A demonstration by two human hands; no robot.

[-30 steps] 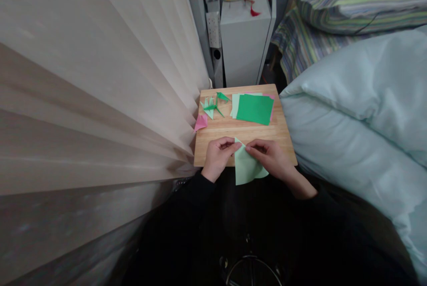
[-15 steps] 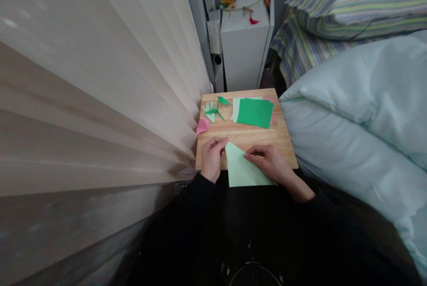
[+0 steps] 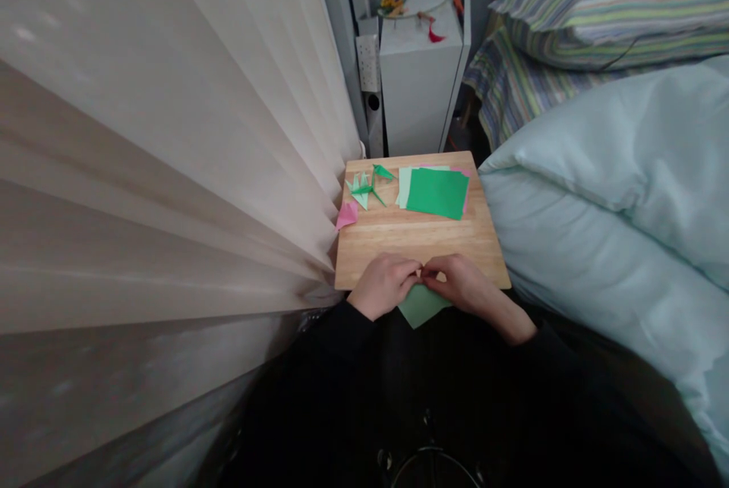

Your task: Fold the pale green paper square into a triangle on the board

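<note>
You are holding the paper (image 3: 421, 307) with both hands at the near edge of the tabletop (image 3: 415, 234). Your left hand (image 3: 384, 284) is curling over its left side with the fingers closed down on it. Your right hand (image 3: 464, 283) is pinching it from the other side. The fingertips of the two hands are meeting in the middle, touching or very nearly so. The paper is pale green, and most of it is lying hidden under your hands. Only a lower corner is showing, hanging past the tabletop's edge over your dark lap. I cannot tell how it is folded under your fingers.

Further back on the tabletop, well apart from your hands, a stack of sheets (image 3: 437, 193) is lying flat, with a dark green one on top and paler edges peeking out beneath. Just left of the stack, small folded figures (image 3: 365, 187) in green are sitting together. A pink piece (image 3: 345, 213) is resting at the left edge, touching the curtain (image 3: 171, 131).

The curtain is filling the whole left side. Behind the tabletop a white cabinet (image 3: 418, 74) is standing with small coloured bits on top. To your right a pale blue duvet (image 3: 615, 192) is pressing up against the tabletop, with a striped pillow (image 3: 615, 2) lying beyond it.
</note>
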